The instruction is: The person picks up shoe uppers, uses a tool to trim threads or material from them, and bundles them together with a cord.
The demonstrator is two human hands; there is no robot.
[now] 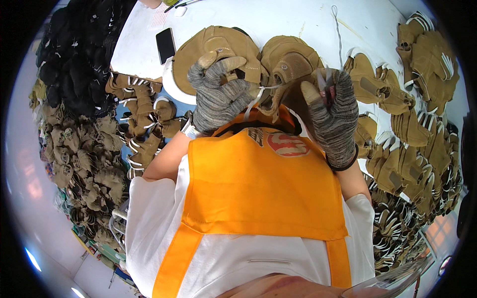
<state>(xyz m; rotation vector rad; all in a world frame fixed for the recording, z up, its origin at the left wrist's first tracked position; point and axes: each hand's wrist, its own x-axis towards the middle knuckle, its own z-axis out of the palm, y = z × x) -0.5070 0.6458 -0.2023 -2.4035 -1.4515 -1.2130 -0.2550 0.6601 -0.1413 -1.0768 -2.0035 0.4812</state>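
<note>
Two brown suede shoe uppers are side by side at the table's near edge: a left upper and a right upper. A thin white cord runs between them, its tail hanging down. My left hand, in a grey knit glove with tan fingertips, is closed on the left upper, fingers bent over its opening. At the right upper's right side, my right hand is raised in a matching glove. Its fingers are drawn together, and what lies in them is blurred. The insides of both uppers are mostly hidden.
A white table carries a dark phone at left and a thin wire at right. Brown uppers are stacked at right; more brown uppers stand at left. Black pieces and olive-brown pieces pile up far left.
</note>
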